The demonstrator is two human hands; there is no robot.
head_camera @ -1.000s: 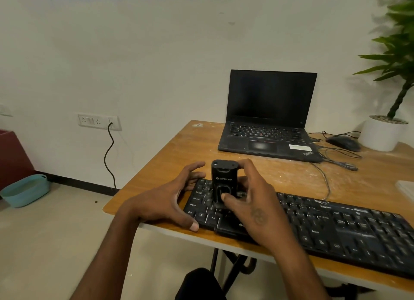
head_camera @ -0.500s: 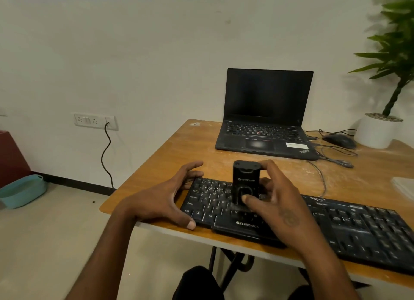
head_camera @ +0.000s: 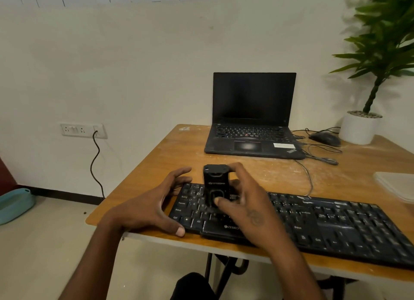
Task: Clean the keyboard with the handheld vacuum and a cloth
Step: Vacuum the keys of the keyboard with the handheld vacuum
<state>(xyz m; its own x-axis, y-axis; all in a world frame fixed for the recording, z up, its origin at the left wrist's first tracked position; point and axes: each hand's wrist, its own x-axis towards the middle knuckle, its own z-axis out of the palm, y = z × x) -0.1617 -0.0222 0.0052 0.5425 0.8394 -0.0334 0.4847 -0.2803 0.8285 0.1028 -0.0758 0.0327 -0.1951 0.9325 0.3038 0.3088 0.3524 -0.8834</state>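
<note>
A black keyboard (head_camera: 324,223) lies along the near edge of the wooden desk (head_camera: 257,172). My right hand (head_camera: 248,207) grips a small black handheld vacuum (head_camera: 216,183). It stands upright on the keys near the keyboard's left end, with my thumb on its front. My left hand (head_camera: 154,205) holds the keyboard's left end, thumb on the front edge and fingers at the back corner. No cloth can be told for sure.
An open black laptop (head_camera: 253,129) sits at the back of the desk, with a mouse (head_camera: 324,138) and cables to its right. A potted plant (head_camera: 360,127) stands at the back right. A pale flat thing (head_camera: 396,185) lies at the right edge.
The vacuum slid right along the keys, then back left toward the keyboard's left end. My left hand stayed on the keyboard's left end.
</note>
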